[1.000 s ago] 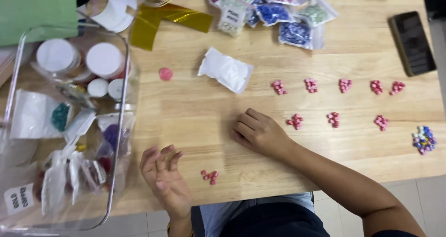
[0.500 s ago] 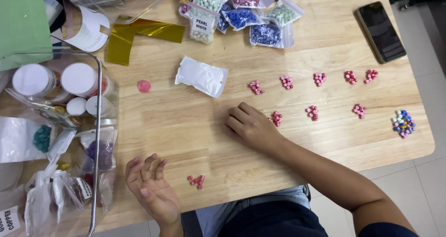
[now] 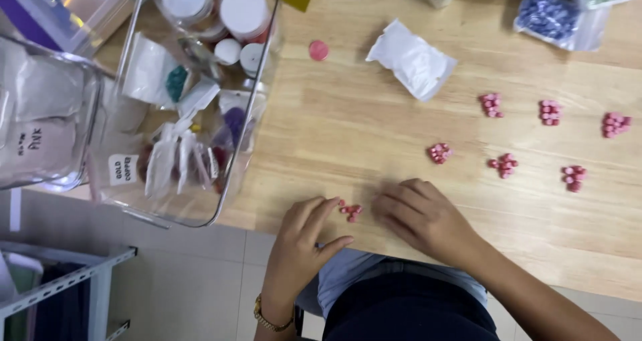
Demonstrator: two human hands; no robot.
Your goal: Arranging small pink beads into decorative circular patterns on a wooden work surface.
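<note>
Left hand: rests at the near edge of the table, fingers spread and slightly curled, grip apart and holding nothing; fingertips just beside a small pink bead cluster.
Right hand: lies palm down on the table just right of that cluster, fingers loosely bent, grip apart and empty.
Pink bead cluster: near the table's near edge, between the two hands, apart from both palms.
Other pink clusters: set in two loose rows toward the right side of the table, well apart from one another.
White packet: crumpled, toward the far edge.
Pink disc: left of the packet.
Clear bin: at the left edge, holding jars and small bags.
</note>
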